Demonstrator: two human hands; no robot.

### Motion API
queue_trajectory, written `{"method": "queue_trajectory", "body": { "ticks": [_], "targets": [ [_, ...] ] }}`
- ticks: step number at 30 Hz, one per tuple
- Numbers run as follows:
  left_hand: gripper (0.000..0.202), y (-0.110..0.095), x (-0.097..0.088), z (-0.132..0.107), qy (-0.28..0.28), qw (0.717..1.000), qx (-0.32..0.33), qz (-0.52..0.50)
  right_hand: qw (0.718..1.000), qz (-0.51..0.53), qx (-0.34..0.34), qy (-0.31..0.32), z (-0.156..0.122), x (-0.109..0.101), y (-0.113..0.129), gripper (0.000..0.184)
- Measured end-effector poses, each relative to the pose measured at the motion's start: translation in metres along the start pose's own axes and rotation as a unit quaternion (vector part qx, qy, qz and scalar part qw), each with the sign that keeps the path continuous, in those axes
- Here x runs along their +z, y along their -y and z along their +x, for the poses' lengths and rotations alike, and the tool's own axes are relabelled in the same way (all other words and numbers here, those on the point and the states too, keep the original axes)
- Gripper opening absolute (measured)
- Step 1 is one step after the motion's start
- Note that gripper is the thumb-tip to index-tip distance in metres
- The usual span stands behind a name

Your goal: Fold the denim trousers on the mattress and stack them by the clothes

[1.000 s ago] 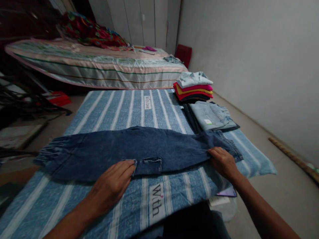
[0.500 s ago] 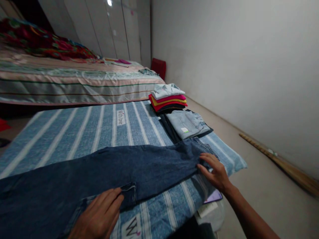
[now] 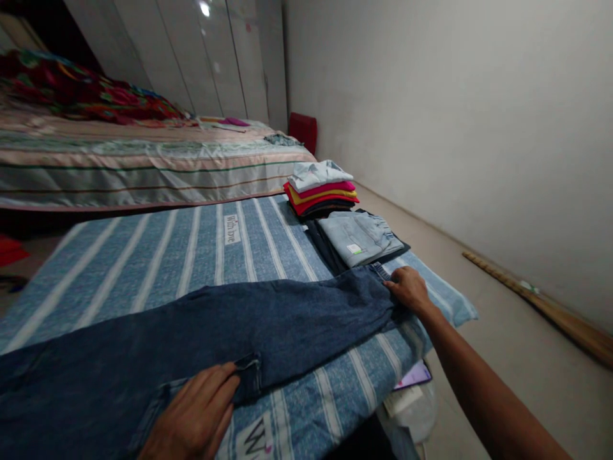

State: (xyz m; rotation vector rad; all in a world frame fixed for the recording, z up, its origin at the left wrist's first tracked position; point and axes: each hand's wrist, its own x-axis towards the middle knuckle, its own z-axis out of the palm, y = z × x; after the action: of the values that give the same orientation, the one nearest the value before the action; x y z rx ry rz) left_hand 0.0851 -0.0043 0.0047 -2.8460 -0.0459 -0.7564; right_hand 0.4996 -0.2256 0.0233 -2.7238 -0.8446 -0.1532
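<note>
A pair of dark blue jeans (image 3: 215, 332) lies flat and lengthwise across a blue-and-white striped mattress (image 3: 191, 243). My left hand (image 3: 194, 418) rests flat on the jeans near the back pocket, fingers stretched out. My right hand (image 3: 407, 287) has closed its fingers on the waistband end of the jeans at the right edge of the mattress.
A folded light-blue garment (image 3: 359, 236) and a stack of folded coloured clothes (image 3: 320, 188) lie at the mattress's far right. A second striped bed (image 3: 143, 160) stands behind. A wooden stick (image 3: 541, 300) lies on the floor by the wall. A plastic bag (image 3: 412, 402) sits under the mattress corner.
The view swung right over the last second. My right hand moved up along the waistband and closed on its far corner; my left hand stayed pressed on the jeans.
</note>
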Motion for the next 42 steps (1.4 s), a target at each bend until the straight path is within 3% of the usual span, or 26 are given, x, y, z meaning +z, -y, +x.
{"method": "queue_trajectory", "body": {
  "ticks": [4,8,12,15,19,30,37,42],
  "targets": [
    [0.024,-0.001,0.002,-0.001,0.01,1.0,-0.006,-0.006,0.998,0.043,0.005,-0.051,-0.011,-0.018,-0.006,0.019],
    [0.026,0.001,0.003,-0.003,0.008,1.0,-0.019,-0.001,0.979,0.155,0.083,-0.104,-0.023,-0.025,-0.027,0.023],
    [0.025,0.003,0.003,-0.002,0.014,1.0,-0.002,0.002,0.965,0.227,0.122,-0.04,-0.028,-0.01,-0.046,0.018],
    [0.026,0.002,0.003,-0.002,0.008,1.0,-0.012,-0.003,0.96,0.247,0.132,-0.027,-0.029,-0.003,-0.051,0.03],
    [0.026,0.002,0.004,-0.002,0.003,1.0,-0.012,-0.007,0.951,0.272,0.145,-0.002,-0.027,-0.006,-0.052,0.044],
    [0.026,0.002,-0.001,0.001,0.016,1.0,-0.005,-0.006,0.974,0.168,0.138,0.059,-0.01,-0.013,-0.057,0.038],
    [0.023,-0.004,-0.006,0.01,0.009,0.999,-0.022,-0.032,0.948,0.236,0.161,0.142,-0.005,-0.014,-0.053,0.041],
    [0.023,-0.006,-0.007,0.013,0.011,0.999,-0.027,-0.032,0.935,0.301,0.154,0.11,-0.009,-0.017,-0.045,0.043]
  ]
}}
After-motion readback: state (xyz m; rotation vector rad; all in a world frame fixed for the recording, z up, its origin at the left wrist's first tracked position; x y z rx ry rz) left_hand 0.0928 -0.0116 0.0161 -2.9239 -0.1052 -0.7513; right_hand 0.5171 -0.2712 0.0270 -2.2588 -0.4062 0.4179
